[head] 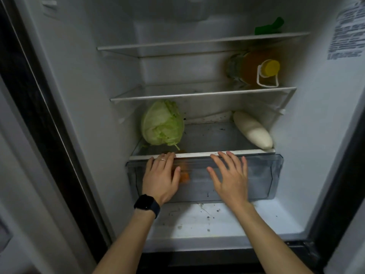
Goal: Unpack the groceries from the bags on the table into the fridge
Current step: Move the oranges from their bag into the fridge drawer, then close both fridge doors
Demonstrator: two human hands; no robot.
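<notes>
The open fridge fills the view. Both my hands lie flat against the front of the clear crisper drawer [262, 175] at the bottom. My left hand [161, 177], with a ring and a black wrist watch, has its fingertips on the white shelf rim above the drawer. My right hand [230, 177] has its fingers spread on the drawer front and holds nothing. Something orange [184, 175] shows blurred through the drawer beside my left hand. On the shelf above lie a green cabbage [163, 123] at the left and a white radish [252, 130] at the right.
A bottle of amber liquid with a yellow cap [256, 69] lies on the middle shelf at the right. A green item [269, 26] sits on the top shelf. The fridge floor [217, 218] below the drawer is speckled with dirt. The door seal [45, 115] runs down the left.
</notes>
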